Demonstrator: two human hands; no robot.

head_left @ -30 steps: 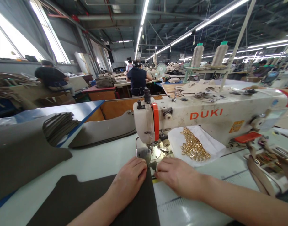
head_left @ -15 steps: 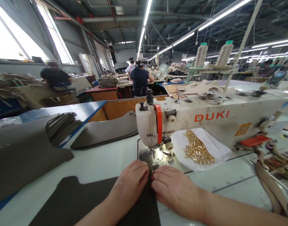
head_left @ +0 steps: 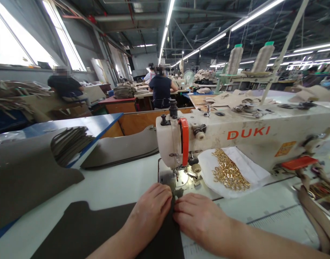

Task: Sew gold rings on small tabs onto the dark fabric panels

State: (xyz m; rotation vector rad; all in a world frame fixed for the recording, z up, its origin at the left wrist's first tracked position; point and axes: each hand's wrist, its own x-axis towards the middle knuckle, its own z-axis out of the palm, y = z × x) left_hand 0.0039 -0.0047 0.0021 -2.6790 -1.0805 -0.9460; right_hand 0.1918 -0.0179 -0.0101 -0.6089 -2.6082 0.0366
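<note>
A dark grey fabric panel (head_left: 108, 223) lies on the pale table, its narrow end just in front of the needle area of a white sewing machine (head_left: 251, 136). My left hand (head_left: 151, 208) is closed on the panel's left side, fingertips pinched near the tip. On the right edge, my right hand (head_left: 197, 216) has its fingers curled and pressed together on the same panel. Both hands are close together, slightly apart. The lit metal needle plate (head_left: 182, 178) is just beyond the fingertips. Gold metal rings (head_left: 229, 172) lie on a white cloth (head_left: 251, 171) beside the machine.
Stacked dark grey panels (head_left: 124, 147) lie behind the table's left part, with a larger grey piece (head_left: 24, 176) at far left. Straps (head_left: 313, 216) hang at the right. Thread cones (head_left: 262, 57) stand behind the machine. Several people sit farther back, one in a dark top (head_left: 161, 88).
The machine and the background appear slightly farther right, as the view has shifted a little. Both hands stay on the panel in nearly the same pose.
</note>
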